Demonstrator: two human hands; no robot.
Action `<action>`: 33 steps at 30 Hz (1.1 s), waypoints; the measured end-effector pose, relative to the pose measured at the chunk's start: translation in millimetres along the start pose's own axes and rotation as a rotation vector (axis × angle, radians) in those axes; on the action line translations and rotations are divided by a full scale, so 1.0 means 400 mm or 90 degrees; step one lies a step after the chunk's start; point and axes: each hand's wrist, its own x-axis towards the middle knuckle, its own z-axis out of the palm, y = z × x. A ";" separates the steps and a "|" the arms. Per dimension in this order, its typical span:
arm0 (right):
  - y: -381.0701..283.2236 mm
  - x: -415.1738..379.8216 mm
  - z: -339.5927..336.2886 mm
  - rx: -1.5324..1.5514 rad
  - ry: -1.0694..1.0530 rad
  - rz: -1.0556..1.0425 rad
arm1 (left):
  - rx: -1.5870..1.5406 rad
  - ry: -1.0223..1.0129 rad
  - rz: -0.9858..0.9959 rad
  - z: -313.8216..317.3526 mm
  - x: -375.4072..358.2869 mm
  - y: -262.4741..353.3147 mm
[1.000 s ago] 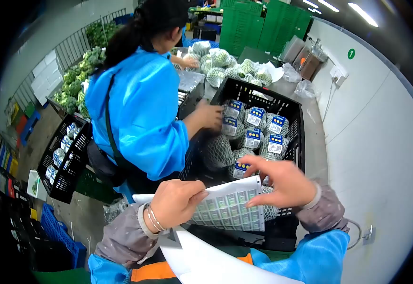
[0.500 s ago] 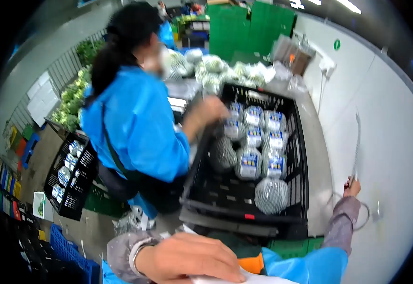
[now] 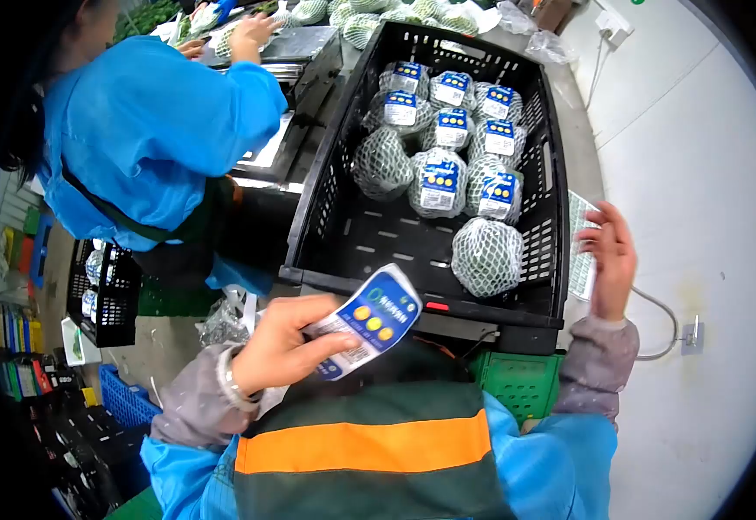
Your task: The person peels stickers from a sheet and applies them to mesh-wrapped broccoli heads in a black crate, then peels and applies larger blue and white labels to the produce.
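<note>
Pinched between thumb and fingers of my left hand [image 3: 296, 342] is a blue and white label [image 3: 374, 322] with yellow dots, in front of the crate's near edge. My right hand [image 3: 608, 256] is raised beside the crate's right side, fingers apart and holding nothing, near a pale label sheet [image 3: 581, 247] by the wall. The black crate [image 3: 343, 299] holds several net-wrapped vegetables, most with blue and white labels. One without a visible label [image 3: 487, 257] lies at the front right, another [image 3: 382, 165] at the left.
A co-worker in a blue garment [image 3: 161, 139] stands at the left, hands over netted vegetables on the back table. A second black crate [image 3: 105, 290] is low at the left. Below my crate stands a green crate [image 3: 521, 381]. The white wall [image 3: 699, 217] bounds the right.
The view has tilted down. My left hand now shows a label before the crate. My right hand has let go of the long strip and opened beside the crate. The co-worker's hands have moved to the back table.
</note>
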 end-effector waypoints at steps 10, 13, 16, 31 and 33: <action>-0.034 -0.147 0.393 0.177 -0.507 0.289 | -0.135 0.203 0.018 0.075 0.036 -0.067; -0.036 -0.150 0.411 0.162 -0.520 0.248 | -0.131 0.235 -0.020 0.066 0.037 -0.090; -0.034 -0.148 0.423 0.183 -0.555 0.282 | -0.058 0.277 -0.032 0.066 0.040 -0.116; 0.001 -0.136 0.412 0.215 -0.517 0.306 | 0.013 0.227 0.176 0.054 0.041 -0.120; 0.001 -0.136 0.411 0.208 -0.516 0.299 | -0.065 0.247 0.152 0.062 0.037 -0.106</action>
